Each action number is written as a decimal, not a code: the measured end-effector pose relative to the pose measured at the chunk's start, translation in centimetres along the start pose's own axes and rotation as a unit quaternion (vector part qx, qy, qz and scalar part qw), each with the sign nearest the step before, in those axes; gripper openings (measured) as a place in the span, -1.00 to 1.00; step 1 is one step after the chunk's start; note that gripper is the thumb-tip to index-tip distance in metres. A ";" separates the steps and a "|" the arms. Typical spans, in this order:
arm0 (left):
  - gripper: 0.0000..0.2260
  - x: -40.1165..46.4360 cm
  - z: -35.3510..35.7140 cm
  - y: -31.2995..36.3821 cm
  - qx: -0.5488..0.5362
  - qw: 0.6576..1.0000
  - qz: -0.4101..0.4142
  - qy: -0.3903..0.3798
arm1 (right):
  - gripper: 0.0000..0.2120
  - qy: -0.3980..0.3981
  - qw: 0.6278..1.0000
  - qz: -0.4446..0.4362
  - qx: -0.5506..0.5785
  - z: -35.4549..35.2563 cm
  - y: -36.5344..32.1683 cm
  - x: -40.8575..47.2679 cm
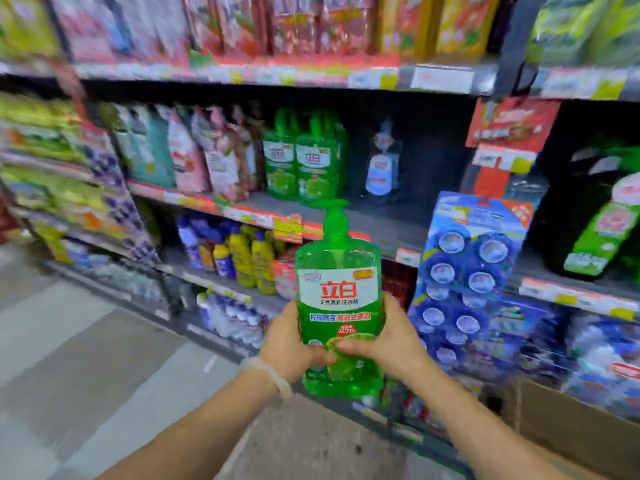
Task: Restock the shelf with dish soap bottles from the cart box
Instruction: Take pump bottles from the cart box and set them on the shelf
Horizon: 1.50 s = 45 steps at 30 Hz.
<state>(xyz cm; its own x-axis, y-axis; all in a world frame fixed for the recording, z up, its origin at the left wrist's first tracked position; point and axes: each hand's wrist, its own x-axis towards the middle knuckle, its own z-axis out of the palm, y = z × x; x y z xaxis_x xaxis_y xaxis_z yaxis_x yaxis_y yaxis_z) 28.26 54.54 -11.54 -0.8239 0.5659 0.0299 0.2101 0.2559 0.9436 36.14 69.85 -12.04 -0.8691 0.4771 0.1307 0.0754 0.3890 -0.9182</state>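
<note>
Head view shows both hands gripping one green bottle (339, 306) upright, left hand (291, 344) and right hand (388, 341) around its lower body, likely to steady it toward the shelf (381, 223) gap beside matching bottles (304, 161).

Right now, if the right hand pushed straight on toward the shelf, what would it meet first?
Probably the blue blister pack hanging just beyond the right hand, which grips the green bottle; depth is unclear.

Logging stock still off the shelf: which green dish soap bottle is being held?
The front green bottle, gripped by the left hand and right hand; the shelved green bottles stand untouched.
</note>
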 end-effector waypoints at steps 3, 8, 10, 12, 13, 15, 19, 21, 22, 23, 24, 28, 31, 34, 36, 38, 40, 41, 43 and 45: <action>-0.40 1.8 -4.6 -0.6 -0.007 0.999 0.012 0.045 | -0.26 -0.013 0.999 -0.028 -0.026 3.7 -2.7 3.5; -0.36 7.1 -10.3 -2.1 0.008 0.997 0.045 0.070 | -0.20 -0.015 0.998 -0.054 -0.021 8.8 -4.7 10.2; -0.34 10.4 -12.4 -3.1 0.018 0.994 0.061 0.083 | -0.21 -0.009 0.998 -0.063 -0.006 10.7 -4.8 13.6; -0.32 14.2 -14.3 -4.0 0.033 0.993 0.075 0.086 | -0.20 0.001 0.998 -0.068 0.013 12.7 -4.6 17.5; -0.31 16.4 -15.2 -4.3 0.042 0.992 0.079 0.084 | -0.19 0.009 0.998 -0.066 0.023 13.7 -4.5 19.5; -0.30 20.8 -17.1 -4.8 0.048 0.992 0.086 0.079 | -0.22 0.025 0.997 -0.058 0.037 15.2 -4.5 23.5; -0.30 28.7 -19.7 -4.8 0.040 0.993 0.096 0.063 | -0.26 0.052 0.997 -0.044 0.027 16.7 -5.3 30.9; -0.28 32.2 -20.2 -4.9 0.023 0.992 0.106 0.064 | -0.20 0.063 0.997 -0.043 0.020 16.8 -5.8 34.0; -0.27 33.8 -20.4 -4.9 0.017 0.992 0.110 0.067 | -0.16 0.069 0.997 -0.043 0.018 16.8 -6.1 35.3; -0.27 35.3 -20.6 -4.7 0.014 0.991 0.115 0.068 | -0.13 0.078 0.996 -0.045 0.015 16.8 -6.3 36.6; -0.27 36.7 -20.7 -4.6 0.015 0.990 0.125 0.064 | -0.14 0.090 0.995 -0.048 0.012 16.8 -6.5 37.8; -0.22 42.2 -21.0 -4.5 0.016 0.986 0.158 0.041 | -0.17 0.145 0.988 -0.045 -0.008 17.5 -6.6 41.9; -0.23 45.4 -21.1 -4.9 0.021 0.985 0.171 0.025 | -0.18 0.182 0.982 -0.034 -0.027 18.3 -6.3 44.1; -0.23 47.7 -21.0 -6.0 0.024 0.985 0.169 0.008 | -0.17 0.194 0.980 -0.019 -0.033 19.2 -5.6 45.5; -0.25 48.7 -20.9 -6.8 0.021 0.986 0.167 -0.014 | -0.16 0.204 0.978 0.003 -0.039 19.7 -5.0 46.0; -0.25 49.4 -20.9 -7.4 0.015 0.985 0.166 -0.033 | -0.17 0.215 0.975 0.020 -0.046 20.1 -4.6 46.4; -0.25 50.0 -21.0 -7.5 0.006 0.984 0.169 -0.048 | -0.18 0.222 0.973 0.033 -0.052 20.3 -4.4 46.7; -0.25 50.3 -21.0 -7.6 0.008 0.984 0.173 -0.053 | -0.18 0.225 0.972 0.036 -0.055 20.4 -4.3 46.8; -0.27 50.8 -21.0 -8.1 0.012 0.982 0.180 -0.062 | -0.18 0.230 0.970 0.038 -0.067 20.5 -4.2 47.0; -0.26 51.0 -21.1 -8.2 0.017 0.980 0.182 -0.073 | -0.19 0.231 0.969 0.033 -0.085 20.5 -4.3 47.0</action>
<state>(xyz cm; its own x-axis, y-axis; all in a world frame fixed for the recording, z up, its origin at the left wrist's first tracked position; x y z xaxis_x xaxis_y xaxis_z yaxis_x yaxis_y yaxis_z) -26.62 64.77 -10.75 -0.6070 0.7304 0.3130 0.4961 0.0407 0.8673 -15.11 74.44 -9.62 -0.5514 0.7914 0.2639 0.2357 0.4512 -0.8607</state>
